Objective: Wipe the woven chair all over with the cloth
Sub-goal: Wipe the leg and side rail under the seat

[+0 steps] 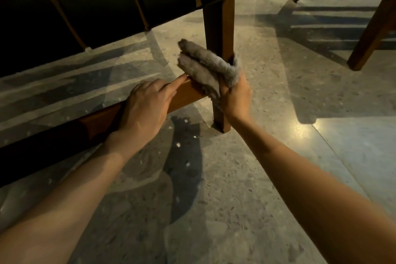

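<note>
The woven chair (132,4) fills the upper left, its seat made of wide black straps over a brown wooden frame. A wooden leg (218,28) comes down to the floor in the middle, and a low wooden rail (184,95) runs left from it. My right hand (235,98) grips a fluffy grey cloth (205,64) that is wrapped round the leg just above the rail joint. My left hand (147,105) grips the rail from above, with its index finger stretched along the wood toward the cloth.
A speckled, polished stone floor (246,178) lies underneath, with a bright light reflection at the right. The wooden legs of a second chair (368,34) stand at the upper right. Dark shadows of straps and arms fall across the floor.
</note>
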### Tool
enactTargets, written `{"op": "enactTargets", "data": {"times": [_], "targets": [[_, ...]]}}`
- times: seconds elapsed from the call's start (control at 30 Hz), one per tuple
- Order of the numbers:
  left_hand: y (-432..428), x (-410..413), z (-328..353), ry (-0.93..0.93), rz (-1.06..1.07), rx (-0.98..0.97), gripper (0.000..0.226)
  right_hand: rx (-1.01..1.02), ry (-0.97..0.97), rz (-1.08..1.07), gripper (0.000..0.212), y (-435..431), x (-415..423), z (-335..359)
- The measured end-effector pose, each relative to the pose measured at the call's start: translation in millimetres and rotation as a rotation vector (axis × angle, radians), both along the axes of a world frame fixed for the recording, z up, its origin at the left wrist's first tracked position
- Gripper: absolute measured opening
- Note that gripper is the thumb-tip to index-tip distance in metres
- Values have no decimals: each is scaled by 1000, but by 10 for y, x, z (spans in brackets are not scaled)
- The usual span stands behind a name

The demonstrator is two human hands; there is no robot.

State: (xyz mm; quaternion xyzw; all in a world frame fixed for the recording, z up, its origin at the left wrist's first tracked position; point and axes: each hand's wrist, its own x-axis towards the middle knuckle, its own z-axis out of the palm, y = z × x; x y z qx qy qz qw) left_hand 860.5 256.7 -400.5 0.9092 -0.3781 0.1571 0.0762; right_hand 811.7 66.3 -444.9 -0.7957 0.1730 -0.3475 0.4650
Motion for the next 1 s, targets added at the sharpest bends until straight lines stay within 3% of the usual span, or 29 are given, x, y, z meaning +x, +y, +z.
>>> {"op": "enactTargets", "data": {"times": [0.13, 0.27, 0.43, 0.57, 0.77, 0.93, 1.0], "targets": [[5, -4, -4, -5, -10, 1, 53, 49, 155, 143, 29, -129, -337, -286], [1, -16, -4, -27, -2, -2, 53, -23, 268, 153, 31, -163, -491, -367], [-12, -26, -13, -45, 4, 6, 53, -29, 188, 67, 45, -69, -34, -118], [-9, -21, -29, -56, 7, -9, 52, 18, 154, 28, 34, -55, -4, -246], [1, -11, -59, -53, 26, 12, 54, 118, 255, -2, 28, -45, -123, -546], [1, -4, -35, -42, 16, -2, 51, 122, 437, 26, 40, -81, -184, -590], [8, 2, -37, -39, 7, 1, 52, 95, 406, 62, 38, -103, -171, -478]]}}
